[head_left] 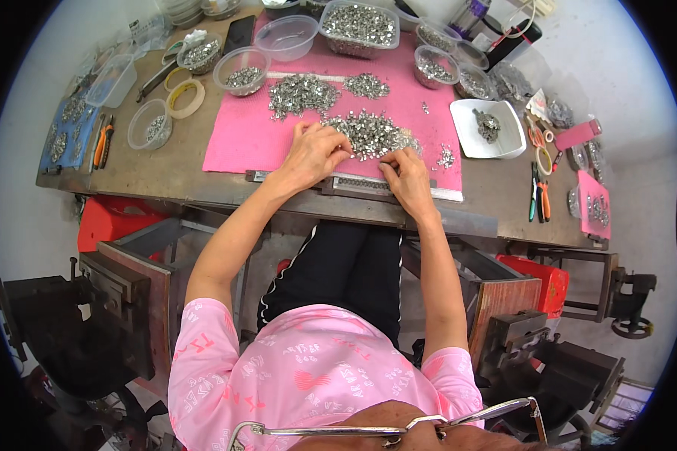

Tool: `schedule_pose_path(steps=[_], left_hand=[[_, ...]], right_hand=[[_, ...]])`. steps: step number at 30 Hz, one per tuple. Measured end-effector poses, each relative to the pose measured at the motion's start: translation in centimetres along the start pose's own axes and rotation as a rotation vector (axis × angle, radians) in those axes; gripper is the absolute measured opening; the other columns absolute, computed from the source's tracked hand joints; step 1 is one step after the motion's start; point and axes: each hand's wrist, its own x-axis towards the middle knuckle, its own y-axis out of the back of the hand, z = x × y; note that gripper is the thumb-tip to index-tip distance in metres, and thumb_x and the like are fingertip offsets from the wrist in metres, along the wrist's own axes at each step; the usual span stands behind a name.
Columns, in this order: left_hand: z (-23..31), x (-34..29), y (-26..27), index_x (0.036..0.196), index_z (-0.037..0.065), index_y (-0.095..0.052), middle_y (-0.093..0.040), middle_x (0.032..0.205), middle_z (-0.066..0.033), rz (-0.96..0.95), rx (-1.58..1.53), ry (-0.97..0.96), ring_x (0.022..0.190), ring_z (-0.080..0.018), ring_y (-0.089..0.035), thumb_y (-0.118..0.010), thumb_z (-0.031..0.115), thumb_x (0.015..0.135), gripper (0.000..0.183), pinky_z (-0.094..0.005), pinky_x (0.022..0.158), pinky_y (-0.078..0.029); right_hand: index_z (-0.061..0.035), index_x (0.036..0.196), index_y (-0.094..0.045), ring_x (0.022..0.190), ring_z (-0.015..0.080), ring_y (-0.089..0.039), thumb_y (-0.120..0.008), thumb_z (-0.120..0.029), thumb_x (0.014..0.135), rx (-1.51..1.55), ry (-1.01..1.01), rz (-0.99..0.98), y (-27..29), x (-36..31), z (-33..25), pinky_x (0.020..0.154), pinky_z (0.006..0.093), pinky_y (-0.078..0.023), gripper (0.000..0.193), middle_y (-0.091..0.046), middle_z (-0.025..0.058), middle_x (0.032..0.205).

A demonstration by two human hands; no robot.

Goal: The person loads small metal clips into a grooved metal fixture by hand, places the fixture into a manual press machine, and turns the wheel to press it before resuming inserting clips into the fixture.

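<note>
A heap of small shiny metal pieces (368, 134) lies on the pink mat (233, 139) in front of me. My left hand (317, 154) rests at the heap's left edge, its fingers bent and thumb and fingertips drawn together. At the heap's near right side is my right hand (409, 177), with thumb and forefinger closed together. Whatever either pinch holds is too small to make out. Below both hands, a narrow metal strip with a row of slots (361, 186) runs along the table's front edge. Two more piles of metal pieces (302, 95) sit farther back.
Plastic tubs of metal pieces (359, 28) line the back. A white square dish (489, 129) stands at right, near pliers (539, 195). Tape rolls (186, 99) and orange-handled pliers (104, 143) lie at left. Bench vises (113, 289) flank me below the table.
</note>
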Motion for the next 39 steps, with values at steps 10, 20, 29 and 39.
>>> schedule_pose_path(steps=[10,20,29,39], left_hand=[[-0.4,-0.2,-1.2,0.091,0.014,-0.073,-0.064,0.089,-0.0030,0.017,0.137,-0.059,0.096,-0.0236,-0.058,-0.074,0.019,0.085,0.008,-0.0495,0.099,-0.033],[0.4,-0.4,-0.8,0.087,0.010,-0.071,-0.064,0.087,-0.0022,-0.013,0.113,0.006,0.091,-0.0225,-0.058,-0.074,0.019,0.084,0.010,-0.0492,0.100,-0.033],[0.9,-0.6,-0.9,0.086,0.010,-0.069,-0.064,0.084,-0.0021,0.033,0.111,0.036,0.087,-0.0220,-0.060,-0.073,0.018,0.083,0.010,-0.0492,0.103,-0.033],[2.7,-4.1,0.6,0.089,0.008,-0.068,-0.065,0.088,-0.0023,0.083,0.010,-0.036,0.090,-0.0211,-0.061,-0.076,0.015,0.081,0.013,-0.0453,0.102,-0.035]], right_hand=[[-0.0034,0.090,-0.066,0.079,0.0327,-0.061,-0.072,-0.009,0.086,-0.029,0.020,0.005,-0.2,0.0,0.0,0.075,0.0441,-0.045,0.009,-0.062,0.0118,0.086],[-0.0034,0.089,-0.066,0.077,0.0332,-0.062,-0.072,-0.008,0.086,-0.028,0.013,0.094,-0.7,-0.1,0.4,0.073,0.0436,-0.046,0.008,-0.063,0.0123,0.085],[-0.0033,0.091,-0.066,0.079,0.0322,-0.062,-0.071,-0.005,0.086,-0.069,0.040,0.050,-0.5,-0.1,0.0,0.075,0.0431,-0.045,0.008,-0.062,0.0123,0.087],[-0.0029,0.092,-0.061,0.083,0.0312,-0.060,-0.068,-0.001,0.087,0.112,0.150,0.055,-2.4,-2.2,-4.7,0.076,0.0415,-0.043,0.009,-0.061,0.0113,0.088]])
